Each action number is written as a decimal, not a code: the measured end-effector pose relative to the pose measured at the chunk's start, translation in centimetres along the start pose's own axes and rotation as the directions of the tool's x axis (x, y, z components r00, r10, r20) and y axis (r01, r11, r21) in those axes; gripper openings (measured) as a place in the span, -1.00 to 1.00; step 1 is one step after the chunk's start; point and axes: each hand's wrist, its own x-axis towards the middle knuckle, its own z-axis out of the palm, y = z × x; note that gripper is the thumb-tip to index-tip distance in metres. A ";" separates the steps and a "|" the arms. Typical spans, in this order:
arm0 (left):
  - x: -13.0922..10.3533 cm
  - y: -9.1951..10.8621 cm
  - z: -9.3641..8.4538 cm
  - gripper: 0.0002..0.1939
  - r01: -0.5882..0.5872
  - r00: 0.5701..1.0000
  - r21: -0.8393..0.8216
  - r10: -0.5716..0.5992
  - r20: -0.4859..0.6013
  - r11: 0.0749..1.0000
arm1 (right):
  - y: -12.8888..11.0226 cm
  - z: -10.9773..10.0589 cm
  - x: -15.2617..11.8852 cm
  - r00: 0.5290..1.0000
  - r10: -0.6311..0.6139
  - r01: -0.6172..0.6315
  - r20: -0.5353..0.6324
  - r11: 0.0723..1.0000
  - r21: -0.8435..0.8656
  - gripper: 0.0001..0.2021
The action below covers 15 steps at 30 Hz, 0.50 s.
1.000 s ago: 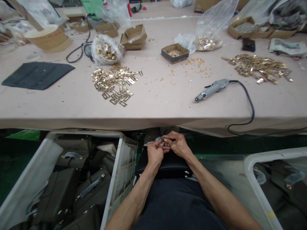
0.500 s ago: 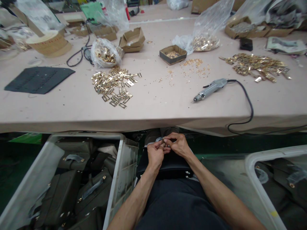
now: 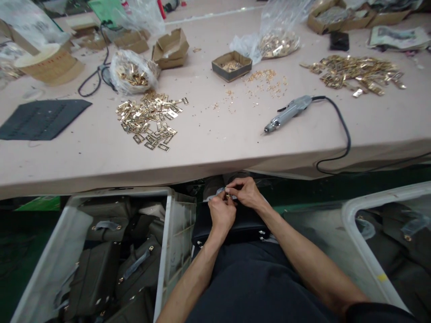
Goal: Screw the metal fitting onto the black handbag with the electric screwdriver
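looks mid-step: left hand (image 3: 222, 216) and right hand (image 3: 248, 193) pinch a small metal fitting (image 3: 227, 194) by the black bag's (image 3: 247, 225) far edge, attached or not can't tell, powered driver (image 3: 288, 114) unheld on the worktop (image 3: 208, 146), loose gold plates (image 3: 146, 115) left piled there.

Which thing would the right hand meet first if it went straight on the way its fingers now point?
Probably the left hand, just beyond the small gold-coloured piece that the right hand seems to pinch; depth is hard to judge where the hands meet.
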 end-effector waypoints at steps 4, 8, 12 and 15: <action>0.1 -0.2 0.3 -0.81 -0.002 1.000 -0.030 0.002 -0.009 1.000 | 0.0 -0.2 0.0 1.000 -0.012 0.012 0.011 1.000 -0.011 -0.88; 0.1 -0.4 0.5 -0.83 0.010 1.000 -0.063 -0.011 -0.009 0.998 | 0.2 -0.3 0.0 1.000 -0.015 0.015 0.016 1.000 0.004 -0.89; 0.3 -0.7 0.7 -0.82 0.061 0.998 -0.193 -0.054 0.044 0.979 | 0.6 -0.4 0.0 1.000 -0.002 0.002 -0.001 1.000 0.014 -0.88; 0.4 -1.0 0.7 -0.78 0.103 0.993 -0.295 -0.082 0.084 0.950 | 0.9 -0.6 -0.1 1.000 0.005 -0.005 0.000 1.000 0.009 -0.88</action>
